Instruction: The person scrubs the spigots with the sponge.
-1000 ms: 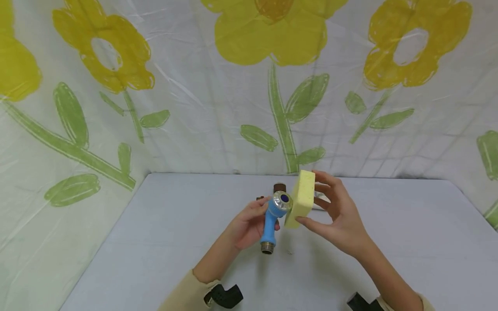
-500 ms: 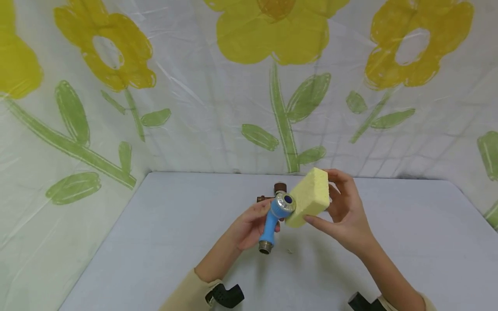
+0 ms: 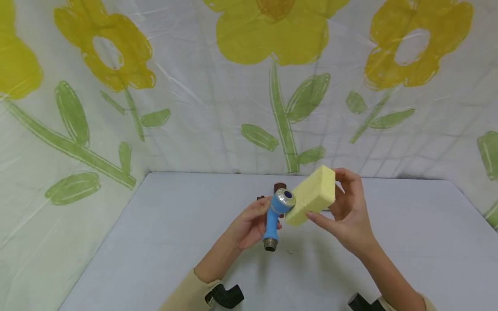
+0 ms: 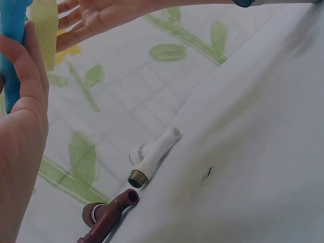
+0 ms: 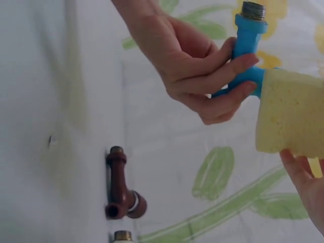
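My left hand grips a blue pipe fitting, raised over the table. The fitting has a threaded metal end at the bottom and a shiny round cap with a dark blue centre. My right hand holds a yellow sponge between thumb and fingers. One edge of the tilted sponge meets the fitting near its round cap. In the right wrist view, left fingers curl round the blue fitting, and the sponge lies against its side.
Behind the hands, a brown fitting and a white fitting lie on the white table. A tiny scrap lies nearer the front. A flower-printed sheet hangs beyond the far edge.
My right hand has moved the sponge rightward and slightly up, turning it so its broad face shows. The blue fitting has turned a little in my left hand, which stays in place.
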### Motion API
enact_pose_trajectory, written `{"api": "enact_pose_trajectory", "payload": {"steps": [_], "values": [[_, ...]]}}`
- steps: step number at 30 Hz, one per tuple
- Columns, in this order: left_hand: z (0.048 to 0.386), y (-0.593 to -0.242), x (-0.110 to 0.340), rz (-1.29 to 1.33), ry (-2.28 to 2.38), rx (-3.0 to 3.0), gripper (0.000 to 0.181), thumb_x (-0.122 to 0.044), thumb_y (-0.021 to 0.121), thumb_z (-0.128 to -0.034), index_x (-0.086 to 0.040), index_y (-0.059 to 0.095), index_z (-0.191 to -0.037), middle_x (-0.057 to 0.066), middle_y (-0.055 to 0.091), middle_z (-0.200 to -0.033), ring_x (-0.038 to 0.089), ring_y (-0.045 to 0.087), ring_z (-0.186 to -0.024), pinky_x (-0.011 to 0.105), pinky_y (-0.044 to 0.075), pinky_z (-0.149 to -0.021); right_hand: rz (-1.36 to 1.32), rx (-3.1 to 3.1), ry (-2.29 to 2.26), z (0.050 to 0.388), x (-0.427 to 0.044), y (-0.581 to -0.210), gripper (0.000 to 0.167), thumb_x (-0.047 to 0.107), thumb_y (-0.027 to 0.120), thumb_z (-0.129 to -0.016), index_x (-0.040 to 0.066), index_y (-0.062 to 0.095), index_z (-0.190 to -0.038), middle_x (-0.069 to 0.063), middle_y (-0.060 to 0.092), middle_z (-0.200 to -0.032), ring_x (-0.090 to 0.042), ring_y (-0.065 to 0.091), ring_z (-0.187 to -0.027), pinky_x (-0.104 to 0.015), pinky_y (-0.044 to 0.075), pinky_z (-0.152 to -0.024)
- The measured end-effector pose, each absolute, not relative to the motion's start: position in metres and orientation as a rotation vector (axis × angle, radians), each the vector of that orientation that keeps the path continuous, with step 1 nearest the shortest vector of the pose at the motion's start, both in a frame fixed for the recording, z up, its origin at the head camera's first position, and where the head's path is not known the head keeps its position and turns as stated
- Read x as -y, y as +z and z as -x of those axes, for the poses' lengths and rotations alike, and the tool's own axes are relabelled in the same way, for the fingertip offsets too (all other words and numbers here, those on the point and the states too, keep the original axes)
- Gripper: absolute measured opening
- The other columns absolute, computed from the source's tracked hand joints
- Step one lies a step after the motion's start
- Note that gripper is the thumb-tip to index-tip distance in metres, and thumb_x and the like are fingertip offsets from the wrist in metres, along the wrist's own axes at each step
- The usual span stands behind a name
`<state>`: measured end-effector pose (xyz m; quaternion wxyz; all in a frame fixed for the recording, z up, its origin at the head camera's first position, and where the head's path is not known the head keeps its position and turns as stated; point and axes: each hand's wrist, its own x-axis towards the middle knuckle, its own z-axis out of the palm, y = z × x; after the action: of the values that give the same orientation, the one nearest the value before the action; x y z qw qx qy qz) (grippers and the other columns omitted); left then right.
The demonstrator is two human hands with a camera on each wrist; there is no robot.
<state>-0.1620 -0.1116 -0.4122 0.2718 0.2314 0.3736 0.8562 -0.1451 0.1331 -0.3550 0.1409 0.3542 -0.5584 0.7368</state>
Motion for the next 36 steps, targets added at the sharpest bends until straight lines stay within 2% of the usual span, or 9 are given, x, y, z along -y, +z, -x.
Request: {"api": "enact_pose_trajectory", "payload": {"steps": [8,12,15,20,23,28,33,36], "values": [[0.161,-0.403,0.112,-0.618,2.345,-1.187,0.014,-0.018,0.047,-0.1139,-0.017,0.061,-0.118,-0.001,0.07,-0.102,0.016,0.078,-0.086,0.028,0.065,-0.081,-0.864,1.668,2.136,0.142,-0.132,-0.35,0.098,-0.037,0.072,-0.066,0.007,0.038,-0.146,-0.003,0.048,-0.136,-0.017,0.059,-0.122,-0.026,0.06,-0.095],[0.161,-0.399,0.113,-0.666,2.354,-1.289,0.008,-0.022,0.054,-0.1122,-0.017,0.059,-0.115,-0.001,0.069,-0.099,0.018,0.079,-0.09,0.023,0.063,-0.076,-0.894,1.634,2.116,0.144,-0.132,-0.352,0.092,-0.035,0.071,-0.07,0.006,0.038,-0.146,-0.006,0.048,-0.136,-0.018,0.059,-0.121,-0.024,0.061,-0.093],[0.161,-0.395,0.114,-0.702,2.365,-1.346,0.009,-0.024,0.059,-0.1101,-0.016,0.056,-0.113,-0.001,0.071,-0.097,0.018,0.079,-0.092,0.019,0.06,-0.071,-0.904,1.611,2.099,0.146,-0.132,-0.353,0.087,-0.035,0.069,-0.074,0.004,0.037,-0.146,-0.009,0.047,-0.135,-0.018,0.06,-0.122,-0.023,0.06,-0.093],[0.159,-0.385,0.117,-0.747,2.394,-1.482,0.013,-0.019,0.062,-0.1086,-0.013,0.051,-0.11,-0.002,0.076,-0.097,0.015,0.078,-0.089,0.023,0.062,-0.072,-0.889,1.609,2.112,0.144,-0.131,-0.352,0.087,-0.035,0.069,-0.074,0.005,0.037,-0.145,-0.009,0.047,-0.134,-0.019,0.06,-0.121,-0.023,0.061,-0.092],[0.158,-0.38,0.12,-0.826,2.371,-1.606,0.019,-0.016,0.064,-0.1075,-0.004,0.05,-0.11,-0.001,0.072,-0.103,0.013,0.076,-0.086,0.028,0.064,-0.076,-0.864,1.629,2.085,0.144,-0.13,-0.351,0.087,-0.035,0.068,-0.074,0.004,0.037,-0.145,-0.009,0.048,-0.133,-0.019,0.06,-0.121,-0.023,0.06,-0.093],[0.154,-0.371,0.124,-0.935,2.281,-1.883,0.033,-0.012,0.069,-0.1036,0.01,0.046,-0.111,0.013,0.061,-0.112,0.014,0.074,-0.081,0.037,0.066,-0.08,-0.768,1.693,2.045,0.144,-0.13,-0.351,0.089,-0.038,0.066,-0.073,0.007,0.038,-0.144,-0.009,0.048,-0.132,-0.018,0.06,-0.119,-0.022,0.059,-0.095],[0.151,-0.365,0.122,-0.937,2.263,-2.078,0.021,0.005,0.068,-0.0999,0.01,0.05,-0.109,0.031,0.058,-0.113,0.025,0.075,-0.081,0.04,0.067,-0.079,-0.765,1.661,2.09,0.142,-0.129,-0.35,0.088,-0.038,0.066,-0.073,0.007,0.037,-0.143,-0.01,0.047,-0.131,-0.019,0.06,-0.121,-0.024,0.061,-0.093],[0.149,-0.366,0.118,-0.954,2.244,-2.221,0.019,0.011,0.069,-0.0963,0.007,0.053,-0.106,0.031,0.063,-0.107,0.029,0.076,-0.08,0.038,0.067,-0.076,-0.718,1.671,2.104,0.141,-0.128,-0.35,0.086,-0.037,0.065,-0.074,0.009,0.037,-0.141,-0.01,0.047,-0.13,-0.019,0.06,-0.12,-0.024,0.061,-0.093]]}}
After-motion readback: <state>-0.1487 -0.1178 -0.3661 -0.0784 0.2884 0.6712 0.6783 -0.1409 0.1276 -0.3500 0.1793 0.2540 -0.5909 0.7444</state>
